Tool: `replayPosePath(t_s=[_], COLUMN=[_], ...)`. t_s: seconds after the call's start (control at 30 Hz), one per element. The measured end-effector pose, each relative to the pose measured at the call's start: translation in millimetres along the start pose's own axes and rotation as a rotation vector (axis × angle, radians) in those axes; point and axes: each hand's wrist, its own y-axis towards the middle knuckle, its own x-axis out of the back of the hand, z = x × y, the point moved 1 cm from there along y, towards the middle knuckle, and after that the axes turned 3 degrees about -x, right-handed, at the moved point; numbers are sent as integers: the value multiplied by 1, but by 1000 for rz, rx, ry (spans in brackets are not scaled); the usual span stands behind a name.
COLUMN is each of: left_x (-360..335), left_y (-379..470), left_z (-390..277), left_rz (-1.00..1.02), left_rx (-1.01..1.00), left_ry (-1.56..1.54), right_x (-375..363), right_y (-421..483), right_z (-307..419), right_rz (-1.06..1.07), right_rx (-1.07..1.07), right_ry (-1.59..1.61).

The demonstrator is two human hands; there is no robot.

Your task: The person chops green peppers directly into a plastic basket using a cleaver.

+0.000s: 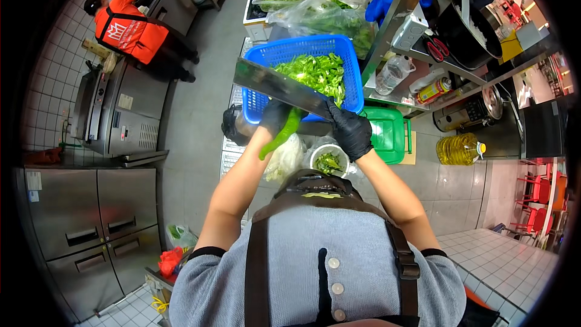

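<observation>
My right hand, in a black glove, is closed around the handle end of a broad-bladed kitchen knife. The blade slants up to the left across a blue plastic basket. Cut green pepper pieces fill much of that basket. My left hand, gloved in black too, holds a long green pepper just under the blade; its fingers are partly hidden. Between my forearms stands a white tub with green scraps inside. A clear plastic bag of pale vegetables lies left of it.
A green-lidded bin stands right of the basket, with an oil jug on the floor beyond. Plastic bags of greens lie behind the basket. A steel shelf post rises at right. A person in an orange vest works at far left.
</observation>
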Motion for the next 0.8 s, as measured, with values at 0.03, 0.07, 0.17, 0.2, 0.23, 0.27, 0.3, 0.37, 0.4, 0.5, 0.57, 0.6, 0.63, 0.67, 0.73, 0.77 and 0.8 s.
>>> replayPosePath(t_s=[0.03,0.07,0.17,0.2,0.23,0.27,0.3,0.37,0.4,0.5,0.57,0.6,0.63,0.67,0.73,0.77,0.8], left_x=[2,3,2,-1,-4,0,6,17,22,42,38,13,13,14,24,33,38], left_y=[0,0,0,-2,-3,-2,-2,4,5,9,10,2,4,6,4,6,7], left_z=[0,0,-2,-3,-3,0,2,3,4,4,6,5,6,7,6,6,7], left_rz=[2,70,138,145,152,155,178,204,131,18,14,51,53,30,-2,36,76], left_rx=[-4,25,39,39,40,40,19,-3,-7,-20,-6,-58,-54,-50,-65,-99,-130], left_ry=[1,-93,-164,-182,-200,-200,-207,-212,-162,-121,-158,-24,-25,0,26,-19,-65], right_x=[1,2,-2,-4,-5,-6,-10,-14,-7,-5,-3,-3,-3,-2,-3,-3,-7], right_y=[1,3,2,2,1,-2,-3,-8,-5,3,4,4,4,5,7,8,7], right_z=[2,4,-2,-6,-9,-13,-15,-17,-7,5,6,4,3,2,8,11,12], right_rz=[11,23,86,84,135,185,182,33,34,-16,-22,-34,-40,-46,-85,-98,-108], right_rx=[10,20,-18,-15,-33,-52,-47,84,81,99,89,90,91,90,138,157,140], right_ry=[-52,-105,-68,-70,-67,-64,-63,-10,-70,-45,-45,-65,-77,-88,-98,-98,-121])
